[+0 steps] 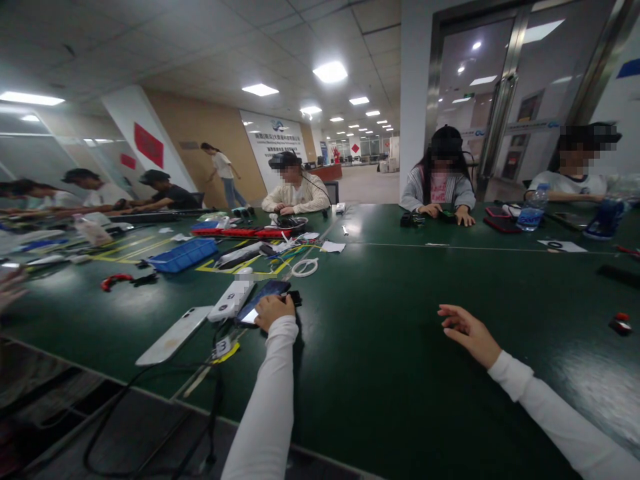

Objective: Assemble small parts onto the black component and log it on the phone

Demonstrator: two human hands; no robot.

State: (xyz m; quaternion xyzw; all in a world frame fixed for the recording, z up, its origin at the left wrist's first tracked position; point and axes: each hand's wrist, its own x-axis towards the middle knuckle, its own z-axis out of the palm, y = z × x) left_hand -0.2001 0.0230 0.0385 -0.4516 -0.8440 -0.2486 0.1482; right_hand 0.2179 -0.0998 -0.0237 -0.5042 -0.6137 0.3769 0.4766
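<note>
My left hand (275, 311) is at the near edge of a dark phone (265, 296) with part of its screen lit. Its fingers are bent downward and mostly hidden by the back of the hand. Just past the thumb a small black object (297, 298) sticks out; whether the fingers grip it is unclear. Left of the phone lie a white power strip (231, 297) and a white phone (174, 335), back up. Over the green tabletop (370, 373), my right hand (470, 333) hovers or rests lightly, fingers loosely apart, holding nothing.
A blue tray (184, 257), a coiled white cable (305, 268) and red-and-black parts (117, 281) lie to the left. Black cables (120, 393) hang off the near edge. A small red-and-black item (621, 325) sits far right. Several people are seated around the table, one person walks behind.
</note>
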